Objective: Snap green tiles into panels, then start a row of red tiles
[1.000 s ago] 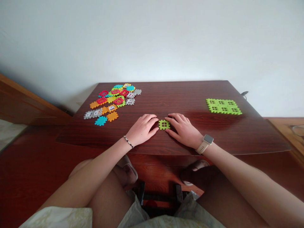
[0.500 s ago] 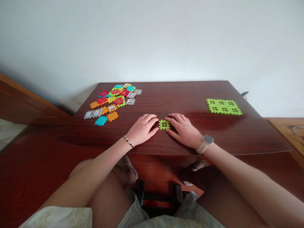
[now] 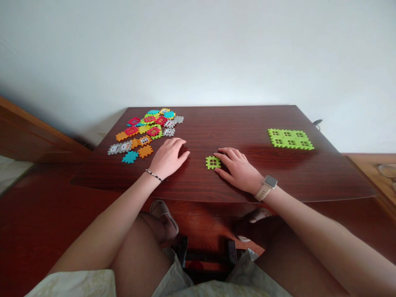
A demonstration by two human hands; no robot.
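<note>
A single green square tile [image 3: 213,162] lies flat near the middle of the dark wooden table [image 3: 216,123]. My right hand [image 3: 238,168] rests beside it, fingers stretched out and touching its right edge. My left hand [image 3: 168,156] hovers low over the table, apart from the tile, fingers loosely extended and holding nothing. It is now between the green tile and a heap of loose coloured tiles [image 3: 145,132] at the far left.
A flat panel of joined green tiles [image 3: 290,138] lies at the far right of the table. A white wall stands behind. My knees and sandalled feet show under the front edge. Wooden floor surrounds the table.
My left hand has left the green tile and moved left and away, toward the heap of coloured tiles. My right hand and the tile have stayed put.
</note>
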